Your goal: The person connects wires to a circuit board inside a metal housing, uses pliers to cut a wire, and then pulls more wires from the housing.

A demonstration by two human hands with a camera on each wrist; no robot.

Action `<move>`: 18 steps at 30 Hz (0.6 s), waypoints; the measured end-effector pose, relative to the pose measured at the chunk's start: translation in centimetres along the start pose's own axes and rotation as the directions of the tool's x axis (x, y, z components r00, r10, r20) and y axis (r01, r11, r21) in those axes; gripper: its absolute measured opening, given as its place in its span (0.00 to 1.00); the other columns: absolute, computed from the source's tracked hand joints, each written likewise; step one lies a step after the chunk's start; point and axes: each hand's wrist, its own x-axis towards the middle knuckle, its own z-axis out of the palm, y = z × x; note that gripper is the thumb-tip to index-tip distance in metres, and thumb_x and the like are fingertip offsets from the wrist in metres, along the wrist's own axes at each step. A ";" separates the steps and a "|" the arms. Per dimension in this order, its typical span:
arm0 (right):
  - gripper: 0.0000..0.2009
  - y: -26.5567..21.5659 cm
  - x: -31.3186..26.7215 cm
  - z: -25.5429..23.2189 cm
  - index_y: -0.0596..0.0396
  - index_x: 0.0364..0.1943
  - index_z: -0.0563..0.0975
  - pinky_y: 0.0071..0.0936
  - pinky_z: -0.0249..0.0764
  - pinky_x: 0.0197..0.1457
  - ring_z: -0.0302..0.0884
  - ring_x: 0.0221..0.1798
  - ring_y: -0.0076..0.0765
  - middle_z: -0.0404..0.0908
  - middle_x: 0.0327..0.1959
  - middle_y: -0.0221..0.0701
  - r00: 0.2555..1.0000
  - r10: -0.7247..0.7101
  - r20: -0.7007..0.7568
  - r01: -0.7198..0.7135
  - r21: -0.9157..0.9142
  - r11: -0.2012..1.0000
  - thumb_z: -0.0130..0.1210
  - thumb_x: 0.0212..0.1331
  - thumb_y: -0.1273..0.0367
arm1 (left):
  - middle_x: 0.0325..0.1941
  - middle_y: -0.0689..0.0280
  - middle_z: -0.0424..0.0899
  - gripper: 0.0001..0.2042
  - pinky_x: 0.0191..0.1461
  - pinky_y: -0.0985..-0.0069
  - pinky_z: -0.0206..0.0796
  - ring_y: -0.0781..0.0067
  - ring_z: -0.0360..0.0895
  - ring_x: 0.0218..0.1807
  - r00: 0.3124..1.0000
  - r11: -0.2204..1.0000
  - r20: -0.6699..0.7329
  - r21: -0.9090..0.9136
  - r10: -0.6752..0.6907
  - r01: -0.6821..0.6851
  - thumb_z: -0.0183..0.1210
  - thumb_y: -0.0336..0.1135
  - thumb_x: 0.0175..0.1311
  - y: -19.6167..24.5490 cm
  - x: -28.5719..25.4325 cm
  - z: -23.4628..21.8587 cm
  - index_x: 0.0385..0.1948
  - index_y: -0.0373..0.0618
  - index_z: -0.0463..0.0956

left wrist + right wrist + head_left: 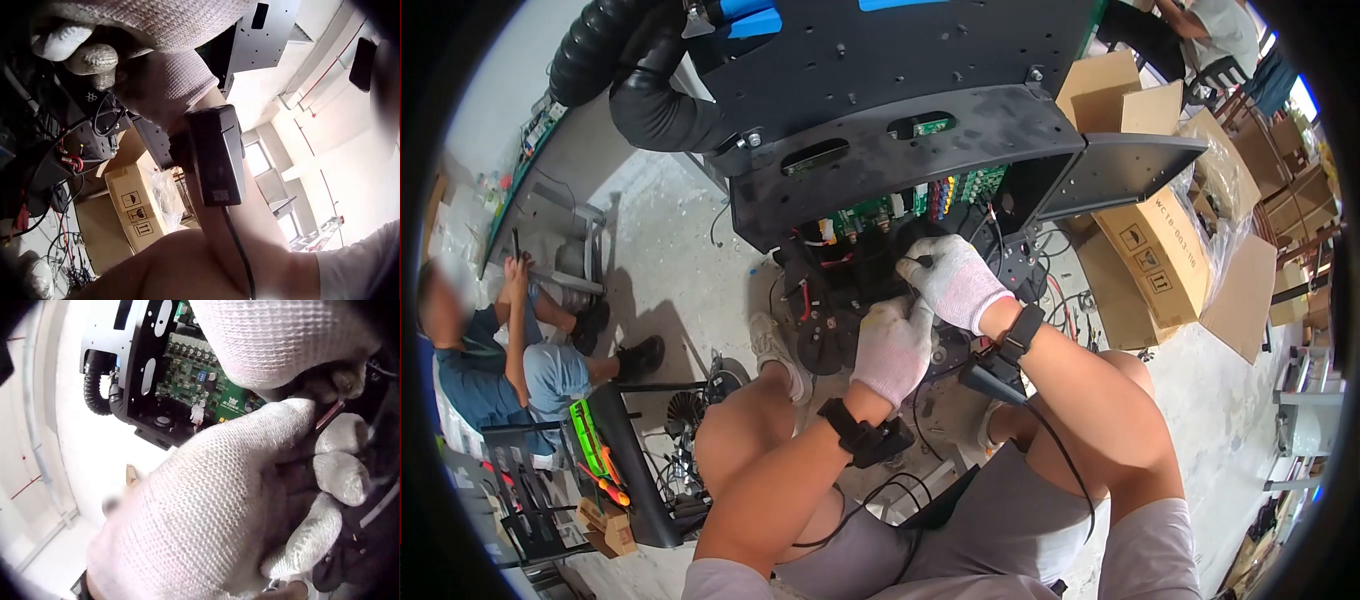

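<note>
White-gloved hands meet in front of a black metal housing [800, 200]. The left hand [895, 345] is lower, fingers curled; in the right wrist view this left hand [219, 487] has its thumb and fingers around a thin reddish piece [330, 415]. From above, the right hand [960, 280] reaches in with bent fingers, and its fingertips [350, 382] are at the upper end of that piece. Much of the grip is hidden between the gloves. A green circuit board [206, 381] with a white connector [197, 413] is inside the housing.
An open black panel [1125, 170] and cardboard boxes [1155, 260] stand on the right. Loose cables [69, 250] lie on the floor. A seated person [480, 350] is at the left, near a black frame holding a green-and-orange tool [595, 450]. Black corrugated hoses [655, 110] rise upper left.
</note>
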 end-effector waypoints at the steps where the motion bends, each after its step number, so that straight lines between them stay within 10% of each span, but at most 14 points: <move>1: 0.11 0.1 0.1 0.1 0.65 0.40 0.84 0.36 0.78 0.43 0.85 0.35 0.50 0.83 0.31 0.50 1.000 -0.001 0.003 0.001 -0.003 1.000 0.60 0.63 0.68 | 0.28 0.48 0.82 0.15 0.41 0.51 0.69 0.42 0.79 0.36 0.992 0.982 0.002 -0.140 -0.124 0.123 0.53 0.36 0.71 0.3 0.1 -0.1 0.27 0.35 0.79; 18: 0.12 0.4 0.5 0.5 0.65 0.41 0.84 0.38 0.78 0.43 0.85 0.37 0.53 0.84 0.32 0.51 0.997 0.057 -0.058 -0.056 0.017 0.998 0.60 0.62 0.69 | 0.25 0.57 0.80 0.12 0.32 0.61 0.69 0.60 0.76 0.26 0.957 0.849 0.082 -0.445 -0.279 0.286 0.55 0.38 0.73 -0.7 -0.1 1.0 0.36 0.36 0.78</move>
